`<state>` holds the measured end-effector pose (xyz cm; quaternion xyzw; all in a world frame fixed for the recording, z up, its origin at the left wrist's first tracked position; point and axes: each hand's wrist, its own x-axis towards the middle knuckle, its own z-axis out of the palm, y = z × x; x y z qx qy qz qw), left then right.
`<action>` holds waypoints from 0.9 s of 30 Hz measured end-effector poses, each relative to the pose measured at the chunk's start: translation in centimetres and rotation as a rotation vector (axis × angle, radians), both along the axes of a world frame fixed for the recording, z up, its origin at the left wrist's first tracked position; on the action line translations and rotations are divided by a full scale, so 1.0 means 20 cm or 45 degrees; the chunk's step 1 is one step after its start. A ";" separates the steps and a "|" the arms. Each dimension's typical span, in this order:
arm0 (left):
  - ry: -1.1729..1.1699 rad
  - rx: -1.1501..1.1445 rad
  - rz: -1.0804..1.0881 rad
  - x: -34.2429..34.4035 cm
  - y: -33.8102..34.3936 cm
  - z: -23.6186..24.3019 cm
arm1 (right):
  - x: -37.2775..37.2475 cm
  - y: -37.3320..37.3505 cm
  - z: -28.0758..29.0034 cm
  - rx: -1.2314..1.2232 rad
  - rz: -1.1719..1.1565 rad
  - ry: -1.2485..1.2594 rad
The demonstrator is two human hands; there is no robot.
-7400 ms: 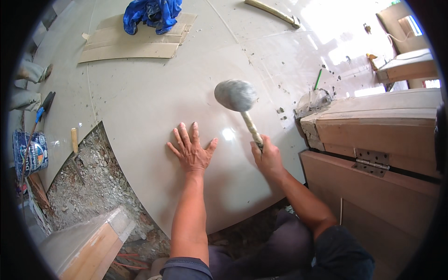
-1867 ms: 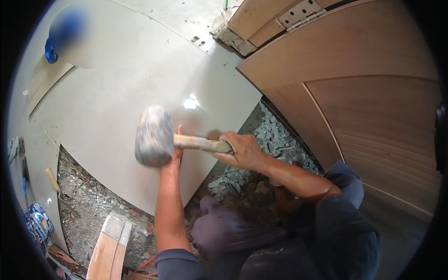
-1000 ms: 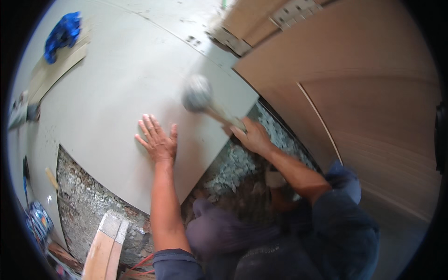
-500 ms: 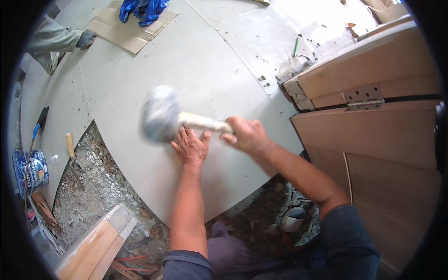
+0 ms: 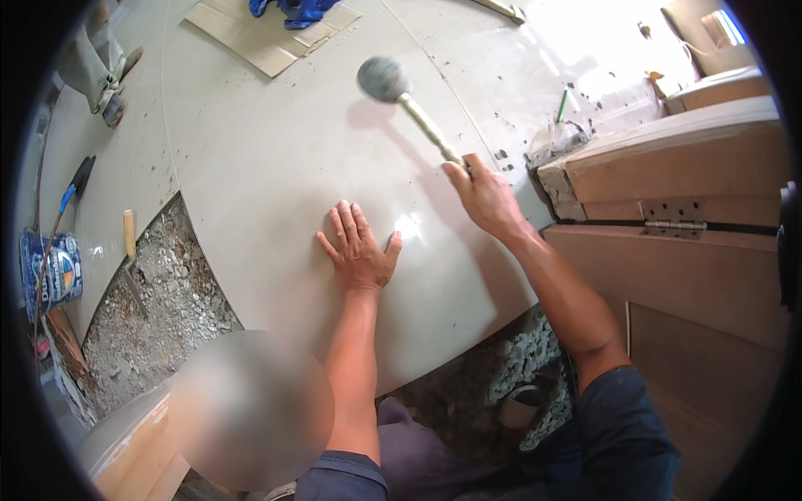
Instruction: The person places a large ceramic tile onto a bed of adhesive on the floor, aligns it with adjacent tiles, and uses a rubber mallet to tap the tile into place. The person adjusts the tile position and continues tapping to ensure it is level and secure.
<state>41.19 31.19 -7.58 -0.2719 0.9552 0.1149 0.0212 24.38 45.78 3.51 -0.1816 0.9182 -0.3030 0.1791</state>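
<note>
My left hand (image 5: pixel 361 250) lies flat on a large pale floor tile (image 5: pixel 276 167), fingers spread. Gripped in my right hand (image 5: pixel 489 196) is the handle of a mallet with a thick, rounded grey head (image 5: pixel 384 79). The head is raised above the tile, beyond and to the right of my left hand, and casts a shadow on it. Below the tile's near edge is a dark, rough gap with a pale cylindrical piece (image 5: pixel 522 405) in it.
At left, a wooden-handled trowel (image 5: pixel 129 234) rests by exposed rubble (image 5: pixel 167 301), near a blue bucket (image 5: pixel 63 271). Cardboard (image 5: pixel 251 42) with blue cloth (image 5: pixel 305 12) lies ahead. Another person's legs (image 5: pixel 88 63) show far left. A wooden door (image 5: pixel 668 267) borders the right. A blurred patch hides the lower left.
The mallet has swung away from beside my left hand, up and to the right. My left hand stays on the tile, its fingers more widely spread. The other person's legs have shifted.
</note>
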 end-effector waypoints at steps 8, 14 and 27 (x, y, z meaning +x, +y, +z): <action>-0.127 0.163 0.009 -0.04 -0.03 0.04 | 0.01 0.03 -0.17 0.277 -0.086 0.125; 0.008 0.134 -0.006 -0.02 -0.03 0.00 | 0.27 0.29 -0.24 -0.080 -0.240 -0.053; -0.080 0.251 0.172 0.76 -0.36 0.12 | 0.77 0.01 -0.04 -0.090 0.281 -0.056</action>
